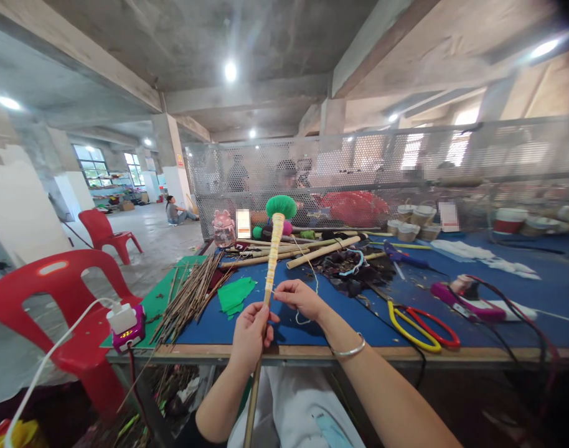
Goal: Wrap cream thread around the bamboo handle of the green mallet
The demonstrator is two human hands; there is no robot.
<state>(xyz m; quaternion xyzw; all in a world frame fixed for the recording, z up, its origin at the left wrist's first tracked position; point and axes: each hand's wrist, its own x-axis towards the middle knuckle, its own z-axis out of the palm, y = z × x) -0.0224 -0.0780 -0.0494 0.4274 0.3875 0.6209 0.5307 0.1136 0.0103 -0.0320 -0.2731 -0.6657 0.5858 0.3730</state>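
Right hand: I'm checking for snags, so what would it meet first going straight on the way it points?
Most likely the wrapped stick, just above the left hand; the right hand points toward it, though depth leaves any gap between them unclear.

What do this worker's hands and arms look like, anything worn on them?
Both the left hand and right hand are ungloved, with bare forearms. A slim silver-coloured bangle circles the right wrist; a dark sleeve shows near the left elbow.
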